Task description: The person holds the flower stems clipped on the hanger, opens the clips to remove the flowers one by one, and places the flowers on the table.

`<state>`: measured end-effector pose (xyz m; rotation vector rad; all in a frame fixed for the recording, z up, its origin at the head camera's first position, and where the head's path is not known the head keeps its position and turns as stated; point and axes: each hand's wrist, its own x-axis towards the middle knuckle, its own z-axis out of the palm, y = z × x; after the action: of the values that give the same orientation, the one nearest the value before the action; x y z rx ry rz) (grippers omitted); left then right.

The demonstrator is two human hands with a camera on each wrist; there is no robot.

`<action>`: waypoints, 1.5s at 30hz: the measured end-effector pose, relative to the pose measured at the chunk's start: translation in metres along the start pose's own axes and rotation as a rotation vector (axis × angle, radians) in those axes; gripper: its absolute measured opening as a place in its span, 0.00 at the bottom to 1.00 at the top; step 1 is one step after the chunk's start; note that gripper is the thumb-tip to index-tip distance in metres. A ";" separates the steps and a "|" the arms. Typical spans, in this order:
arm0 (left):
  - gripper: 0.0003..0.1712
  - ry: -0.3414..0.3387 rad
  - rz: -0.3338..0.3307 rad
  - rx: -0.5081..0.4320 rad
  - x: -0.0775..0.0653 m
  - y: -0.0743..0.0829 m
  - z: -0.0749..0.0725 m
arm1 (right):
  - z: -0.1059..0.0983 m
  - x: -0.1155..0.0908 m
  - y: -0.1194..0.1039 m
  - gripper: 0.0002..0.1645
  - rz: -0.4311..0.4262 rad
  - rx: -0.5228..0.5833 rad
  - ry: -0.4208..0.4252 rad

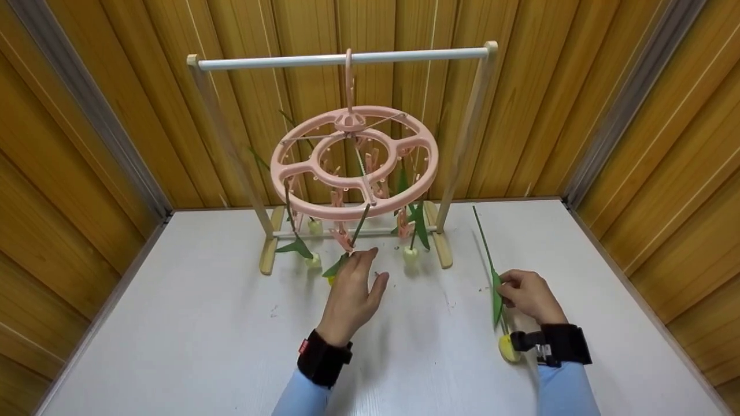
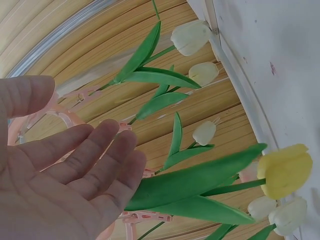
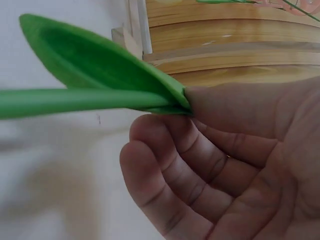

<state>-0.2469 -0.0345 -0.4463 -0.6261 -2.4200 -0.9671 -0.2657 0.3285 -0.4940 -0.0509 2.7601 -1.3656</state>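
Observation:
A yellow tulip (image 1: 510,349) with a long green stem is pinched by my right hand (image 1: 532,294) between thumb and fingers, where a leaf (image 3: 100,57) meets the stem. Its bloom points down, over the table's right side. My left hand (image 1: 350,294) has its fingers extended and thumb apart, beside another yellow tulip (image 2: 285,171) that hangs bloom-down under the front of a round pink clip hanger (image 1: 335,212). In the left wrist view the fingers overlap that tulip's leaves. A pink clip (image 1: 342,238) is just beyond the left fingertips.
The hanger hooks over the white bar (image 1: 260,62) of a wooden stand (image 1: 462,144). Several white tulips hang from its clips, one at the right (image 1: 411,254) and one at the left (image 1: 313,260). Wood-grain walls (image 1: 653,173) enclose the white table (image 1: 202,335).

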 end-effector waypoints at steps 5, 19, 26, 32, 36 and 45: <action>0.24 0.009 0.014 0.016 0.001 -0.001 0.001 | -0.001 0.002 0.005 0.16 0.016 -0.012 -0.026; 0.25 -0.001 0.000 0.010 0.000 -0.001 0.000 | -0.001 0.002 0.009 0.19 0.031 -0.009 -0.059; 0.24 0.013 0.014 0.031 -0.001 -0.001 0.000 | -0.002 0.001 0.010 0.20 0.028 -0.030 -0.068; 0.24 0.030 0.029 0.038 -0.001 0.000 -0.001 | -0.006 -0.002 0.007 0.20 0.015 -0.030 -0.069; 0.24 0.036 0.035 0.046 -0.001 -0.001 -0.001 | -0.009 -0.005 0.003 0.20 -0.002 -0.011 -0.067; 0.24 0.050 0.044 0.075 -0.002 -0.001 -0.002 | -0.013 -0.012 -0.010 0.20 -0.064 -0.033 -0.075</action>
<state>-0.2456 -0.0372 -0.4462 -0.6189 -2.3765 -0.8599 -0.2550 0.3333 -0.4774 -0.1891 2.7408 -1.3044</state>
